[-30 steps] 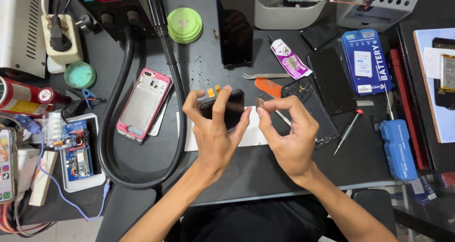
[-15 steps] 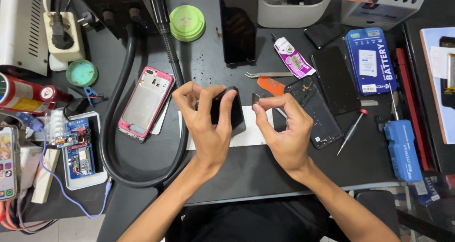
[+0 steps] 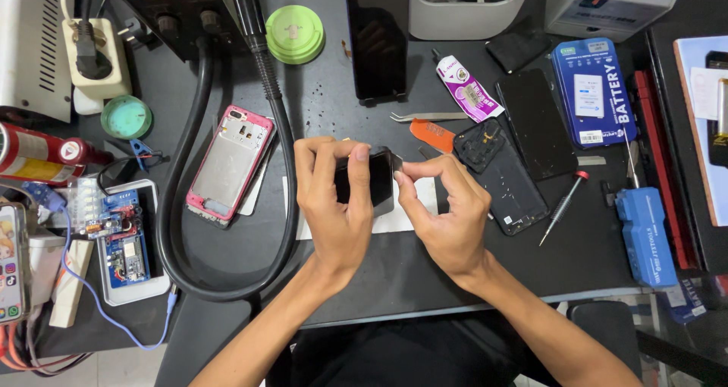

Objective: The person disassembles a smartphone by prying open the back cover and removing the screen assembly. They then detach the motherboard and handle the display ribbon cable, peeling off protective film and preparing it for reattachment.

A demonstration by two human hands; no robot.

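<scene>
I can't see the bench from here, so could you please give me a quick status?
Left hand and right hand both grip small black device above white sheet. Black hose close left, tweezers beyond.

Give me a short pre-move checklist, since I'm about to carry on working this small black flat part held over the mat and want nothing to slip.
1. Left hand grips the small black flat part: ok.
2. Right hand pinches its right edge: ok.
3. White sheet lies under the part: ok.
4. Silver metal tweezers within reach, beside the orange plastic pry tool: ok.
5. Thick black hose looping near the left wrist: not ok.
6. Whether the part is loosened: cannot tell.
</scene>
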